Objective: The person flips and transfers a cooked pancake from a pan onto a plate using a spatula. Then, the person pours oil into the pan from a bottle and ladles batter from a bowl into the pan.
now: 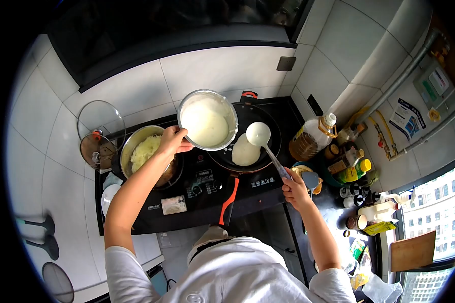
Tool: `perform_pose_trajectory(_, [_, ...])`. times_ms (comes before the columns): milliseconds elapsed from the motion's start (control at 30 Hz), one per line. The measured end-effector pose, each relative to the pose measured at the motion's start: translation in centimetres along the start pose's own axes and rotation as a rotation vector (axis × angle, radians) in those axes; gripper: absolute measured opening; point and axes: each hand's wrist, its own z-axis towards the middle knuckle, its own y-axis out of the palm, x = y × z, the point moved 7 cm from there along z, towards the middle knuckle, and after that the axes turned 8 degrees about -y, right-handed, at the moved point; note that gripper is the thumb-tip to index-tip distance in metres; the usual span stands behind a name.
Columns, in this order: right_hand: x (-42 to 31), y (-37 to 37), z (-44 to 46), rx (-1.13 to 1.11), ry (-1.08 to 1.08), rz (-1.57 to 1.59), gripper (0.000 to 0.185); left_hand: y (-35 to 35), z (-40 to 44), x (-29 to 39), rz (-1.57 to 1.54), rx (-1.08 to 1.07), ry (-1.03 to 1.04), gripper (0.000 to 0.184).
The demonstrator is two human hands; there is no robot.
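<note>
My left hand (174, 141) grips the rim of a metal bowl (232, 136) of pale batter (207, 123), held above the stove beside the frying pan. In my right hand (296, 190) is the handle of a ladle (258, 134), its bowl over the pan and pale liquid in it. Below the ladle, a patch of batter (245, 153) lies in the black frying pan (268, 116), whose red and black handle (229, 201) points toward me. To the left, a pot (127, 146) holds a pale yellow shredded food (145, 151), partly hidden by my left forearm.
Glass lids (101, 118) lean by the left wall. A large oil bottle (308, 139) stands right of the pan, with several condiment bottles (354, 171) beyond. A plate of cooked food (316, 189) is beside my right hand. A cutting board (413, 251) stands by the window.
</note>
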Motion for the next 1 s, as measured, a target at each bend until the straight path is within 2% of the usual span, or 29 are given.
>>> perform_pose_trajectory(67, [-1.3, 0.6, -1.1, -0.038, 0.014, 0.144, 0.047, -0.1, -0.3, 0.0, -0.008, 0.005, -0.006, 0.035])
perform_pose_trajectory(200, [-4.8, 3.1, -3.5, -0.178, -0.098, 0.112, 0.048, 0.1, -0.1, -0.5, -0.004, -0.024, -0.017, 0.033])
perform_pose_trajectory(333, [-6.3, 5.7, -2.3, -0.297, -0.164, -0.344, 0.049, 1.0, 0.1, -0.9, -0.014, -0.061, -0.041, 0.031])
perform_pose_trajectory(433, [-7.8, 7.7, -0.6, -0.265, -0.941, -0.979, 0.050, 1.5, -0.1, -0.8, -0.008, -0.085, -0.040, 0.030])
perform_pose_trajectory(467, [-8.8, 8.6, -1.2, -0.215, -0.773, -1.023, 0.048, 1.7, -0.3, -0.7, -0.003, -0.090, -0.038, 0.030])
perform_pose_trajectory(567, [-9.6, 9.8, -0.6, -0.119, -0.753, -1.386, 0.044, 2.0, -0.7, -0.5, -0.006, -0.099, -0.032, 0.030])
perform_pose_trajectory(667, [-10.0, 9.9, -0.5, -0.133, -0.669, -1.396, 0.042, 1.8, -0.2, -0.8, -0.029, -0.097, -0.026, 0.030])
perform_pose_trajectory(767, [-10.4, 9.9, -0.2, -0.309, -0.642, -1.217, 0.043, 1.9, 0.0, -0.9, -0.011, -0.088, -0.034, 0.030])
perform_pose_trajectory(800, [-9.7, 9.3, 0.6, -0.345, -0.328, -1.020, 0.042, 2.3, -0.2, -0.8, 0.011, -0.082, -0.040, 0.031])
perform_pose_trajectory(900, [-9.8, 8.8, 0.7, -0.405, 0.181, -0.613, 0.041, 2.4, 0.3, -1.3, 0.039, -0.076, -0.055, 0.032])
perform_pose_trajectory(1000, [-10.7, 9.1, -0.3, -0.406, 0.216, -0.433, 0.044, 2.4, 0.4, -1.1, 0.011, -0.093, -0.052, 0.030])
